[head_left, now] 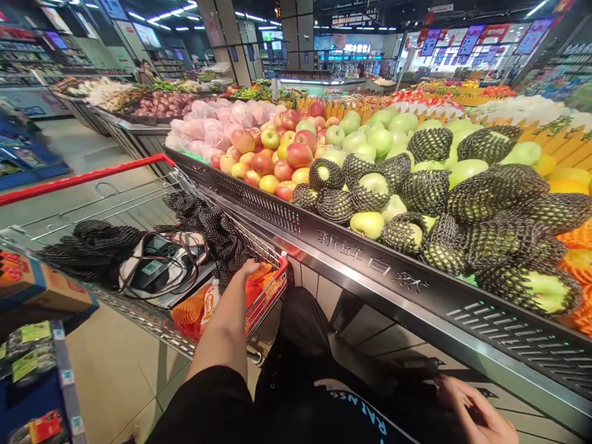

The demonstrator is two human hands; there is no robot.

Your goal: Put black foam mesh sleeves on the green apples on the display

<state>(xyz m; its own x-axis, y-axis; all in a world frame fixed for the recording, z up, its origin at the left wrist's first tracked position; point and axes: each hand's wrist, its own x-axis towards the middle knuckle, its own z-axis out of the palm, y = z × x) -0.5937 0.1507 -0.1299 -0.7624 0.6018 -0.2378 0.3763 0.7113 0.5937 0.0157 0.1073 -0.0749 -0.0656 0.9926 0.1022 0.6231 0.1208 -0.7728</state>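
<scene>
My left hand [248, 269] reaches over the near red-cornered end of a wire shopping cart [276, 290]. Its fingers dip inside, out of sight, between a black dotted cloth [210, 228] and an orange net bag [194, 311]. A white and black bag with brown straps [157, 264] lies further along in the cart. My right hand [472, 410] hangs low at my side against my dark clothes, fingers loosely apart and holding nothing.
A long fruit counter [370, 262] with a dark metal front runs along my right. It carries red and yellow apples [272, 157] and green fruit in black foam nets [485, 209]. Boxed goods [37, 290] stand at my left, with the tiled aisle beyond.
</scene>
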